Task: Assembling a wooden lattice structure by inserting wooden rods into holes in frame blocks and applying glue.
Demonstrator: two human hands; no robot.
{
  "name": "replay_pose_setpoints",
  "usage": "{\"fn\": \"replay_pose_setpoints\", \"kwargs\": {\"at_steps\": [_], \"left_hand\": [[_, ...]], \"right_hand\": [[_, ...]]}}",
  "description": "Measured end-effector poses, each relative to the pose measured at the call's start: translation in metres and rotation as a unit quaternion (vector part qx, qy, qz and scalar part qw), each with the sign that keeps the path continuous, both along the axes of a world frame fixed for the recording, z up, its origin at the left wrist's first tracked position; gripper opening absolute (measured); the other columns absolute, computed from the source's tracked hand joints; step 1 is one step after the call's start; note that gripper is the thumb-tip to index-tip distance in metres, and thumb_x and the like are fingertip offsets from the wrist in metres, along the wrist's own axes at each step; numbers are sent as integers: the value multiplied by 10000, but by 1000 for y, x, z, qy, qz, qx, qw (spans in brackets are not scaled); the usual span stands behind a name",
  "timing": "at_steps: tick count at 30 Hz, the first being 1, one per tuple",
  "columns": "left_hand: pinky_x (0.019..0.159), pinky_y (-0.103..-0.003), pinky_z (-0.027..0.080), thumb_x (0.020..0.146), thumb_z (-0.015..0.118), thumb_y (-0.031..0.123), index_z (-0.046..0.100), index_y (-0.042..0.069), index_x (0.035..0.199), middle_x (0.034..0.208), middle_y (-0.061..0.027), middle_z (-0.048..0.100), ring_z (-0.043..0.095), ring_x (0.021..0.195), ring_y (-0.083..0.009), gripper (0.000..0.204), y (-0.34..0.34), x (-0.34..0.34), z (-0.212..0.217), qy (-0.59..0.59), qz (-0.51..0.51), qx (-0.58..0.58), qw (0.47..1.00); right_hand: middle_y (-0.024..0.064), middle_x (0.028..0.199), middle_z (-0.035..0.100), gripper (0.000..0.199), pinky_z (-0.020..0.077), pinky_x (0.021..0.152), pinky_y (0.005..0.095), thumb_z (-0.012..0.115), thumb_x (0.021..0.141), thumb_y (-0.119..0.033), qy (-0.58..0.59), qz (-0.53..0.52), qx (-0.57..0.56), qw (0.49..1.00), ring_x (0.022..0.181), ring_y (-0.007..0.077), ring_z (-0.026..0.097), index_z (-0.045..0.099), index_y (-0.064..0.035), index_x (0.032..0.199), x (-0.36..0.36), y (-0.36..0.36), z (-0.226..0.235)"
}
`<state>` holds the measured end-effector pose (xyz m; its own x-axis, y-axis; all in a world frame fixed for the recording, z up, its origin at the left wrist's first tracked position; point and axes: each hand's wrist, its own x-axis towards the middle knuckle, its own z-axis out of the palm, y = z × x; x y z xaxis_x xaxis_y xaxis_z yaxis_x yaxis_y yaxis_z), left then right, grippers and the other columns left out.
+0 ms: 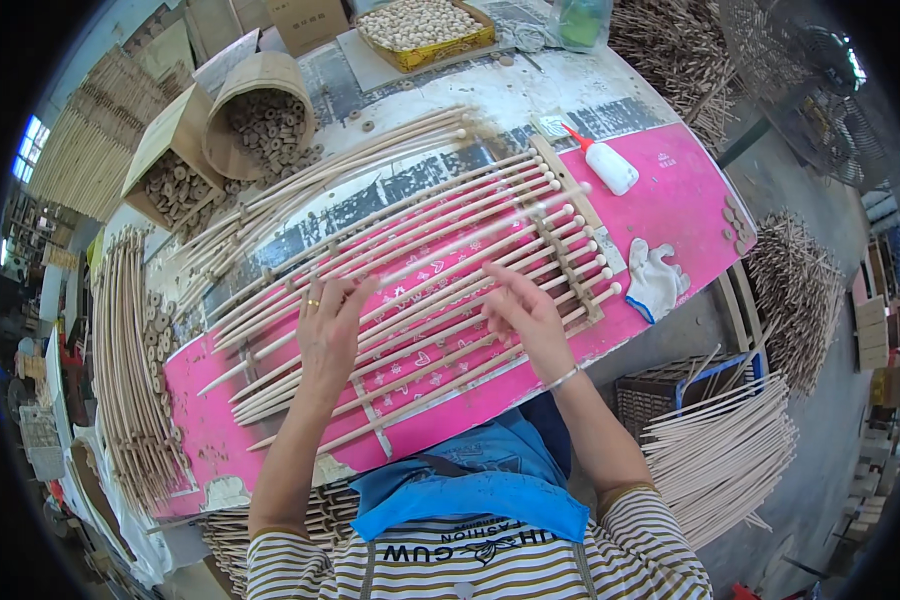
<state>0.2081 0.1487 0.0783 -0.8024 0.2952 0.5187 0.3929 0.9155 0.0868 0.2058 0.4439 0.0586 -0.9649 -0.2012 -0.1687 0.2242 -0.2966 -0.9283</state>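
Wooden sticks with round ball ends (450,292) lie side by side across the pink table top (210,430), their ball ends to the right along a wooden rack (568,262). My left hand (328,325), a ring on one finger, is closed in a pinch on a wooden stick (470,240). That stick slants up to the right above the others, blurred by motion. My right hand (525,315) hovers over the sticks near the rack, fingers loosely bent and apart, with nothing visible in them.
A glue bottle (610,168) with a red nozzle and a white glove (655,280) lie at right. Wooden rings fill a round tub (260,100) and a box (170,185). A yellow tray (425,30) holds wooden balls. Stick bundles (130,370) stand left; a fan (810,70) stands right.
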Motion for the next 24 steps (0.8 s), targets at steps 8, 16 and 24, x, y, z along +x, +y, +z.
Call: {"fn": "replay_pose_setpoints", "kwargs": {"at_steps": [8,16,24], "left_hand": [[1002,-445,429,886,769,141,681,143,1414,1209,-66,665,625,1132,-278,535,-33,78,51,-96,34,-3,995],[908,-436,495,907,746,124,668,86,1394,1182,-128,665,640,1051,-340,495,-103,117,50,-232,71,38,969],[841,-417,521,869,739,12,683,56,1361,942,-110,677,662,898,-294,497,-99,120,47,-253,55,176,950]], "right_hand": [[-17,800,689,319,500,616,214,623,1107,-334,-43,-31,-131,990,693,49,622,759,-46,1121,-17,-30,-3],[-9,806,700,313,500,615,205,598,1120,-311,-13,-39,-112,993,686,47,627,756,-41,1104,-15,-9,4],[0,819,705,301,522,626,215,612,1112,-304,-33,-29,-97,994,687,57,641,741,-33,1119,-10,-12,3]]}}
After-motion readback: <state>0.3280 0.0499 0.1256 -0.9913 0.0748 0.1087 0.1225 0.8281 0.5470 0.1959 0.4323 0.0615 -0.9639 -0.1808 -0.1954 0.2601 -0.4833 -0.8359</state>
